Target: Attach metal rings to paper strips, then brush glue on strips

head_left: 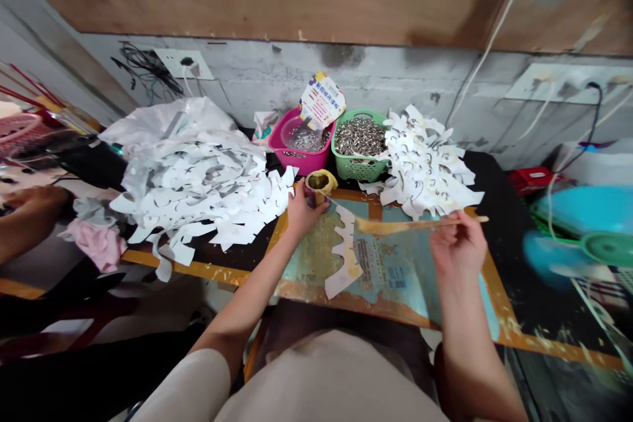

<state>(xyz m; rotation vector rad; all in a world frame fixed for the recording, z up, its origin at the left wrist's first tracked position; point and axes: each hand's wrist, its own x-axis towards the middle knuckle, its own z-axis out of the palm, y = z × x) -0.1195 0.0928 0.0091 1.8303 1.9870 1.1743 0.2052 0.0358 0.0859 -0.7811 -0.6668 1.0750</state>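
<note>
My left hand (303, 212) is closed around the side of a small open jar (319, 184) with a yellowish crusted rim and dark contents. In my right hand (459, 242), pinched by its thin end, is a wooden brush (395, 226). It points left, its wide part above the mat; a thin line runs from it toward the jar, and blur hides its tip. Below it a white cut-out strip (343, 257) with a scalloped left edge lies on the mat, with yellowish smears. The worn blue-green work mat (306, 270) is edged with brown tape.
A big pile of white cut-outs (198, 191) lies left. Behind stand a pink basket (291, 157) and a green basket (363, 170) with small metal parts. More cut-outs with metal rings (425, 165) are stacked right. Another person's hand (42, 201) is at far left.
</note>
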